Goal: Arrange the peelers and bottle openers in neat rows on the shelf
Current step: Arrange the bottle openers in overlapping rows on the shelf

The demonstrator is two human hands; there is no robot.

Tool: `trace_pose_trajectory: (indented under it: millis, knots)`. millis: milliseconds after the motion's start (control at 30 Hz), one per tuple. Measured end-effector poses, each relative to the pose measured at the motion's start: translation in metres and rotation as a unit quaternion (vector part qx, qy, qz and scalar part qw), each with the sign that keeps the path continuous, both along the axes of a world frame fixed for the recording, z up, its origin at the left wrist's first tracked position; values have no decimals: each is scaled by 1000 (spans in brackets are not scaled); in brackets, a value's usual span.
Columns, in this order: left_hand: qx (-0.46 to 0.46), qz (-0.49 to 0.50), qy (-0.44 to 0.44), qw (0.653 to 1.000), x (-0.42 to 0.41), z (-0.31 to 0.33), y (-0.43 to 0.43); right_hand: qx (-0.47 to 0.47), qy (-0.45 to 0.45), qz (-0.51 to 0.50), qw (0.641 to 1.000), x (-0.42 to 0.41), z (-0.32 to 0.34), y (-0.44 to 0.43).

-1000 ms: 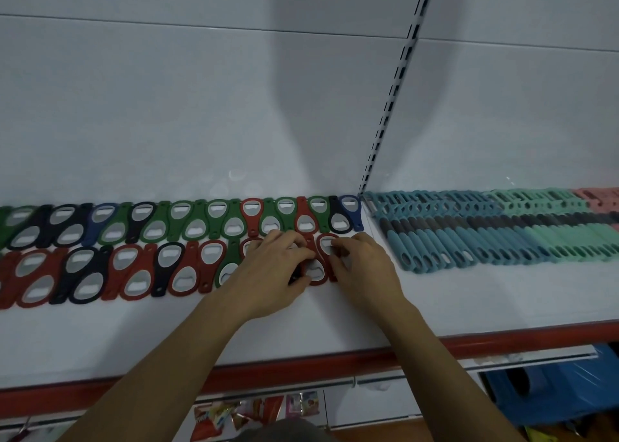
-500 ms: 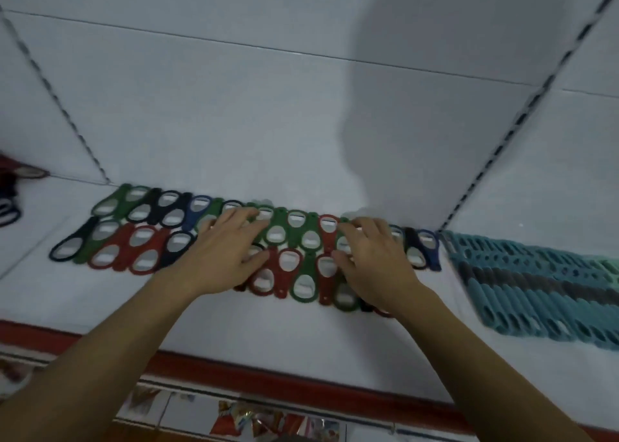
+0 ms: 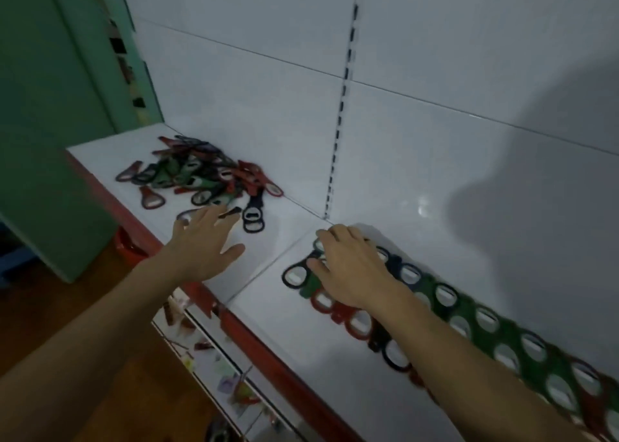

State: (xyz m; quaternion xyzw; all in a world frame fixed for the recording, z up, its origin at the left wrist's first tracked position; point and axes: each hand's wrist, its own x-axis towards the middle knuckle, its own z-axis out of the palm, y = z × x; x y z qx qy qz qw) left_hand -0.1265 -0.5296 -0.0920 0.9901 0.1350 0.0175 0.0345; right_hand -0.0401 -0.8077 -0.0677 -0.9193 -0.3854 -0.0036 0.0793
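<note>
Two rows of red, green, black and blue bottle openers run along the white shelf toward the right. My right hand rests flat on the left end of these rows, fingers spread. A loose pile of bottle openers lies on the left shelf section. My left hand is stretched out with straight fingers just short of that pile; its fingertips are over a dark opener. A single black opener lies beside it. No peelers are in view.
The shelf has a red front edge and a white back panel with a slotted upright. A green wall stands at the left. A lower shelf with small packets shows beneath, above a wooden floor.
The view has swung left, so the peelers left the frame and the loose pile appeared. My left hand left the rows and reached toward the pile. My right hand moved to the rows' left end.
</note>
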Motion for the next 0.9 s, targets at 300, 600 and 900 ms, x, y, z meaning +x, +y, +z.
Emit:
trace_pose_trajectory:
  millis: [300,600,900]
  knots:
    - [-62,-79,-5,995,55,-22,110,39,113,-108,987,44,-32,198]
    - [-38,-203,4,978,93,4,139,35,192,-213,957,72,-30,226]
    - [-290,-145,-37,945,119,-6,171,188,122,-183,957,85,-13,212]
